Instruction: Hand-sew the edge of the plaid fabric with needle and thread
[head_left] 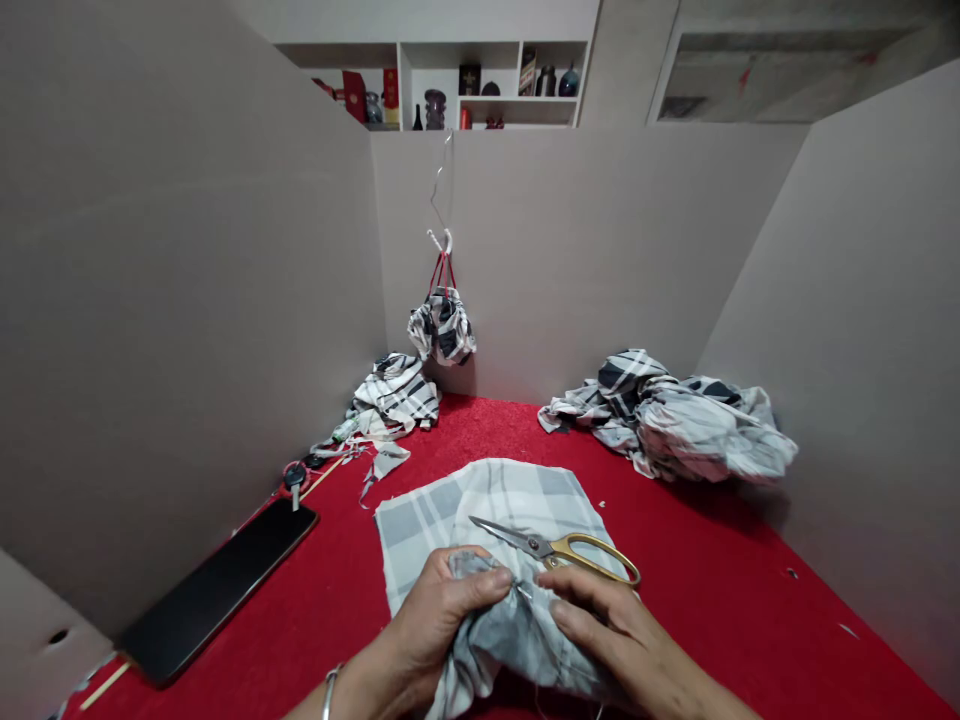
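**Plaid cloth pinched at the fingers**

A grey-and-white plaid fabric cloth [487,500] is held in a narrow pinch by the left fingers [480,588]. The right fingers [581,610] lie on it, any grip untold, just below gold-handled steel scissors [559,552].

scissors [529,545] on cloth [457,500] | phone [214,590] left | fabric heap [660,420] right | hanging bundle [442,328] behind

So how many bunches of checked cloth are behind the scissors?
3. One bundle hangs from a white hook on the back wall, one heap lies at the left, and a bigger heap lies by the right wall. More could be hidden behind them.
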